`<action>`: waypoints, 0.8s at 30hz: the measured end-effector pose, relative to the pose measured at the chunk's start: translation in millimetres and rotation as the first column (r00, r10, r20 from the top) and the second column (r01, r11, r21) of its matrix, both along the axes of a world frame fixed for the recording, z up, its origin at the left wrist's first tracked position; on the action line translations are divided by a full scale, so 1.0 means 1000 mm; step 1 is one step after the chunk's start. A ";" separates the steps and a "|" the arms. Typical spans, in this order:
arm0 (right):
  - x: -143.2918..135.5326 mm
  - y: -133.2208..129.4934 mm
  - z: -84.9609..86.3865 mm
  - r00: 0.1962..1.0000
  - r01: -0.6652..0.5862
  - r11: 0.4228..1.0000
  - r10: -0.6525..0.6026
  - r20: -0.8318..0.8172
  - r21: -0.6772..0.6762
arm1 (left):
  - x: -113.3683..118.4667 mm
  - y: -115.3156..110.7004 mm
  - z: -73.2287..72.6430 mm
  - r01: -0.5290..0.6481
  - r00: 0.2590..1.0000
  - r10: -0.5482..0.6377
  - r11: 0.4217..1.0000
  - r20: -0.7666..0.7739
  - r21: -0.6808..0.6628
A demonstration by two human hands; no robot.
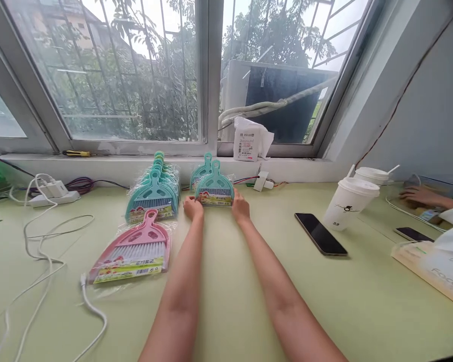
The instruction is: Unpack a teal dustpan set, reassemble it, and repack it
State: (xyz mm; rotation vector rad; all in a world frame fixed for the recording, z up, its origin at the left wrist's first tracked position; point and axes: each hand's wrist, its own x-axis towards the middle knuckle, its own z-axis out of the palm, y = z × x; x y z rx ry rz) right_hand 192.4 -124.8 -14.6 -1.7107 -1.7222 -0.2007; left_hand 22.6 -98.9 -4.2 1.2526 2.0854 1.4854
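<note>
Both my arms reach toward the window sill. My left hand [193, 207] grips the lower left corner of a wrapped teal dustpan and brush set [215, 188], fingers closed. At its right edge, my right hand [240, 206] holds the same set. It stands upright, handle up, in front of another teal set [204, 169] leaning by the sill. Left of my hands is a row of several upright teal sets [154, 193] in clear wrap. A pink set [136, 249] in clear wrap lies in front of that row.
White cables and a power strip [55, 198] are on the left of the green table [226, 301]. To the right are a black phone [320, 234], lidded cups [351, 201] and a tissue pack [436, 261]. Another person's hand [423, 195] is at far right.
</note>
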 end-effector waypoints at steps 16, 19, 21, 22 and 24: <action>-0.002 0.123 -0.014 0.989 -0.128 0.985 0.135 -0.055 0.113 | -0.004 0.106 0.001 -0.112 0.981 0.122 0.991 -0.153 0.075; -0.003 0.123 -0.015 0.987 -0.147 0.986 0.151 -0.050 0.077 | -0.001 0.100 0.004 -0.129 0.976 0.134 0.991 -0.171 0.042; -0.004 0.120 -0.013 0.983 -0.171 0.984 0.174 -0.055 0.042 | 0.000 0.099 0.005 -0.121 0.979 0.125 0.992 -0.159 0.031; -0.005 0.117 -0.011 0.981 -0.182 0.983 0.183 -0.057 0.022 | 0.001 0.099 0.005 -0.117 0.977 0.123 0.992 -0.173 0.047; -0.006 0.114 -0.008 0.980 -0.195 0.981 0.194 -0.049 -0.021 | 0.002 0.101 0.003 -0.117 0.963 0.141 0.987 -0.231 0.111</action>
